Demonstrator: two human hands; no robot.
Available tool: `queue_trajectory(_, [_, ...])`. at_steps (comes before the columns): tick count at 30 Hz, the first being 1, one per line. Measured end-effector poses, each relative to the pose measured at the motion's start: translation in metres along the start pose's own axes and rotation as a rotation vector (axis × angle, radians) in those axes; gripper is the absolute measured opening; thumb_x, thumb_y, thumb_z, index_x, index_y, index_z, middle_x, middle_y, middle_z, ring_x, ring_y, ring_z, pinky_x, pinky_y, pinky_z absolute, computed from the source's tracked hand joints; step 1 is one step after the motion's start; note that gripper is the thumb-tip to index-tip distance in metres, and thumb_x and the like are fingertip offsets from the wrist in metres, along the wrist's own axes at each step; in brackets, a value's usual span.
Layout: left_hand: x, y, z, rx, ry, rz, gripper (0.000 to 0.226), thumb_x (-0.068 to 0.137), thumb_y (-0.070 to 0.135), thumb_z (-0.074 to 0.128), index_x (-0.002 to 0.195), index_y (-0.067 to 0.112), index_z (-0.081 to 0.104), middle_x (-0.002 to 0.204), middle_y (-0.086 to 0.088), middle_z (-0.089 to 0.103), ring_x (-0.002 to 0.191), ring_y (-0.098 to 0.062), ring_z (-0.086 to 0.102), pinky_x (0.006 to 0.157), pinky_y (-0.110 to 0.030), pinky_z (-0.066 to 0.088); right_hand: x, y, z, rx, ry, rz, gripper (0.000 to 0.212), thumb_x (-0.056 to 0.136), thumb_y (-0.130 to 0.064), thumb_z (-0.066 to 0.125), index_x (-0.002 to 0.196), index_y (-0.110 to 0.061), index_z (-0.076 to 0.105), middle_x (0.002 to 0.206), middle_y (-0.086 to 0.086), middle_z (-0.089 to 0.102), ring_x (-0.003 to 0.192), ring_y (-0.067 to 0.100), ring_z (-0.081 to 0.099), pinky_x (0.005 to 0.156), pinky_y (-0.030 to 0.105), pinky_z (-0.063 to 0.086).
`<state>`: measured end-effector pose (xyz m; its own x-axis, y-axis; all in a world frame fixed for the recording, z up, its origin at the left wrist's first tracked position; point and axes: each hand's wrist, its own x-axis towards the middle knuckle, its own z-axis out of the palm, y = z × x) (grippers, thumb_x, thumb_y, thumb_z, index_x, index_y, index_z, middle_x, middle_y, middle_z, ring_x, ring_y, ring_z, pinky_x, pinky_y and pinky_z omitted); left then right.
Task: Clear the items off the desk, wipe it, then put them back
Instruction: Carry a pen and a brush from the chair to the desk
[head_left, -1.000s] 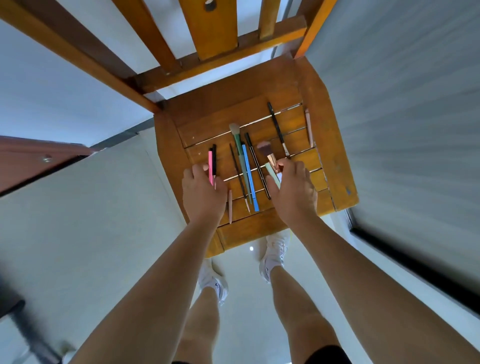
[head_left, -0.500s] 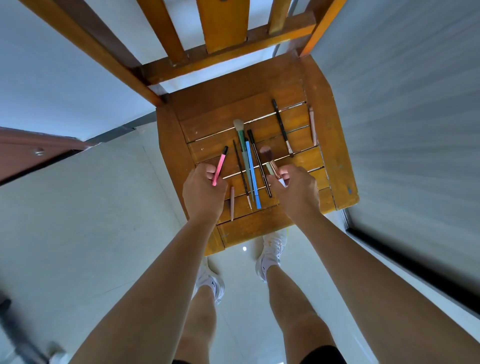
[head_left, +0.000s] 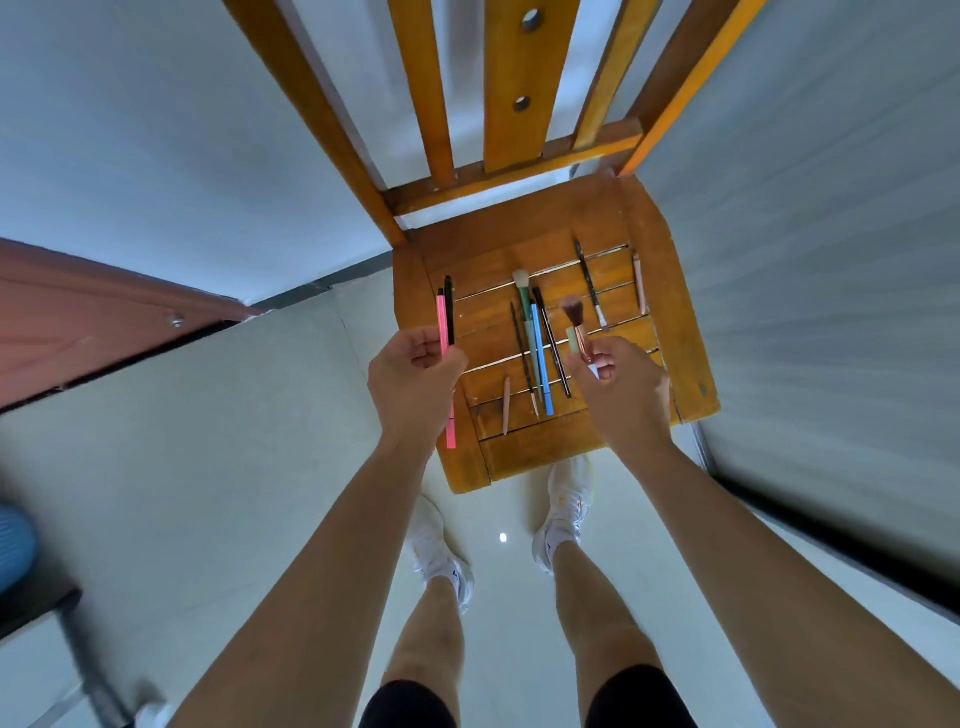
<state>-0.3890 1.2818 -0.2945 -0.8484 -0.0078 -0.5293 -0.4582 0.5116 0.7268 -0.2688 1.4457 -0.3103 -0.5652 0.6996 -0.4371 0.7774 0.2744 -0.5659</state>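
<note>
The chair seat (head_left: 540, 452) is bare along its front board; brushes (head_left: 540, 358) crowd the middle, backrest rails (head_left: 511, 93) wall the back.

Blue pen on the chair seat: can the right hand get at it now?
Probably yes: nothing covers the blue pen beside the right hand, though that hand grips a fluffy brush, so pinching looks awkward.

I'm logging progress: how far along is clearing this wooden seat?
Done: nothing visibly set aside. In hand: the left hand holds a pink pen and black pen; the right hand holds a fluffy brush. Left: blue pen, green-handled brush and more lie on the seat; wiping and putting back not yet done.
</note>
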Motion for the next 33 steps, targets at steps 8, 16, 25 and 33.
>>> queue_trajectory(8, [-0.079, 0.127, -0.109, -0.106, 0.023, 0.068, 0.013, 0.085, 0.018, 0.075, 0.089, 0.029, 0.069, 0.082, 0.010, 0.072, 0.076, -0.016, 0.070, 0.078, -0.036, 0.062, -0.080, -0.114, -0.090, 0.089, 0.046, -0.108, 0.014, 0.092, -0.048, 0.067, 0.094, -0.036, 0.061, 0.086, -0.018, 0.065, 0.079, -0.001, 0.062, 0.060, 0.011, 0.038])
queue_trajectory(16, [-0.175, 0.230, -0.262, -0.218, 0.256, 0.282, 0.016, 0.084, 0.010, 0.069, 0.095, 0.022, 0.068, 0.082, 0.000, 0.070, 0.072, -0.014, 0.066, 0.065, -0.025, 0.055, -0.149, -0.254, -0.154, 0.208, -0.104, -0.498, 0.018, 0.092, -0.053, 0.063, 0.100, -0.037, 0.063, 0.091, -0.019, 0.065, 0.080, 0.000, 0.063, 0.068, 0.013, 0.045])
queue_trajectory(25, [-0.328, 0.183, -0.362, -0.334, 0.802, 0.272, 0.019, 0.080, 0.010, 0.076, 0.093, 0.025, 0.075, 0.073, 0.006, 0.072, 0.066, -0.016, 0.069, 0.070, -0.035, 0.060, -0.267, -0.345, -0.151, 0.213, -0.434, -1.061, 0.014, 0.091, -0.049, 0.067, 0.093, -0.036, 0.064, 0.085, -0.020, 0.066, 0.082, 0.001, 0.063, 0.070, 0.017, 0.049])
queue_trajectory(33, [-0.488, 0.073, -0.465, -0.427, 1.160, 0.238, 0.021, 0.083, 0.010, 0.074, 0.089, 0.030, 0.074, 0.072, 0.011, 0.071, 0.062, -0.006, 0.063, 0.060, -0.017, 0.052, -0.466, -0.370, -0.106, 0.242, -0.718, -1.424, 0.012, 0.088, -0.037, 0.075, 0.086, -0.038, 0.063, 0.077, -0.016, 0.068, 0.075, 0.003, 0.064, 0.063, 0.009, 0.041])
